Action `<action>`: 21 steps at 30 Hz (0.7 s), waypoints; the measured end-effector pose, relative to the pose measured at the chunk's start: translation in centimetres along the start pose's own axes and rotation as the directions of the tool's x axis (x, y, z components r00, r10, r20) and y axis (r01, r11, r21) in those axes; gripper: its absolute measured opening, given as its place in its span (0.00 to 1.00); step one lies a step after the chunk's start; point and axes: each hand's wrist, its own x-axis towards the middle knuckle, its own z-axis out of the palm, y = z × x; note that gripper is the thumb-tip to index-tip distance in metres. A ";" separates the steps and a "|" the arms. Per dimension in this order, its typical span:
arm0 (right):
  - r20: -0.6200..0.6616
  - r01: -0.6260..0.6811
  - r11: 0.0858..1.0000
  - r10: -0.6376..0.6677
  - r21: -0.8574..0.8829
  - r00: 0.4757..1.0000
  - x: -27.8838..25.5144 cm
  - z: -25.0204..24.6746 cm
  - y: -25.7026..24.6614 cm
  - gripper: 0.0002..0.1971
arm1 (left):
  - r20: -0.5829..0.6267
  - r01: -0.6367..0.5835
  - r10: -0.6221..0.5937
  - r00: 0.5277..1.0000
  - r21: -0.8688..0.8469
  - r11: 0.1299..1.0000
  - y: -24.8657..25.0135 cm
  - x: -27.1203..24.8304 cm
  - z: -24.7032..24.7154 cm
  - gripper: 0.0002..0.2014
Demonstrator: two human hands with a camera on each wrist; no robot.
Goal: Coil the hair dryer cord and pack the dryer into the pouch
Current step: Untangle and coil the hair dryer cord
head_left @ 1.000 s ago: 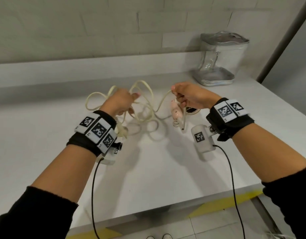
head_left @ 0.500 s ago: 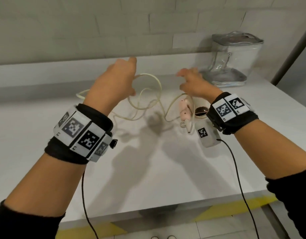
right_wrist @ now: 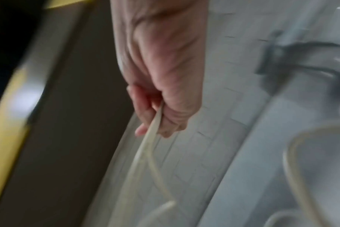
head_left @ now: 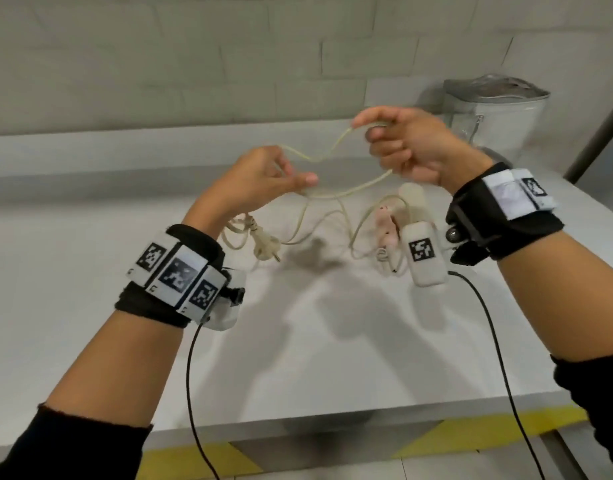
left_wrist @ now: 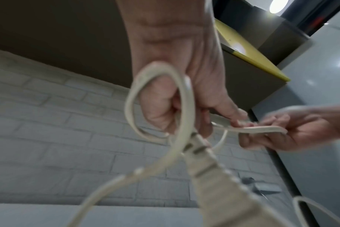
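2 hands up over the table (head_left: 90,306), both on the cord (head_left: 350,190). Left hand (head_left: 260,181) has fingers curled round gathered loops, w/ the plug (head_left: 263,249) dangling below it. Right hand (head_left: 412,147) pinches a fold of cord, held higher. Dryer (head_left: 384,225) lies on the table under the right wrist; pouch (head_left: 492,116) stands at the back right, near the wall.

Risks, as I judge them: loops look uneven & cross each other, so another turn could tangle; slack runs down to the dryer, so a pull might drag it; swinging plug may snag a loop.

Hard to tell: dryer mostly hidden by the wrist camera; right wrist view blurred; pouch open or zipped, can't tell.
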 end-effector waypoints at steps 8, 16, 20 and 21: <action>-0.148 0.150 0.691 -0.062 0.707 0.987 1.7 -2.0 1.8 0.35 | 0.296 0.201 -0.006 0.955 -0.637 0.744 0.5 -1.2 -1.6 0.18; -0.081 0.030 0.531 -0.185 -0.847 0.979 2.3 -1.7 3.3 0.18 | 0.263 0.201 0.067 0.963 -0.856 0.476 1.2 -1.4 -2.0 0.17; -0.113 0.044 0.622 -0.211 -0.782 0.971 1.7 -0.8 4.5 0.21 | 0.269 0.206 0.102 0.958 -0.888 0.411 0.5 -0.9 -0.1 0.16; -0.119 0.047 0.675 -0.198 -0.737 0.973 1.6 0.0 4.6 0.19 | 0.293 0.216 0.126 0.948 -0.880 0.422 0.4 -0.9 0.6 0.16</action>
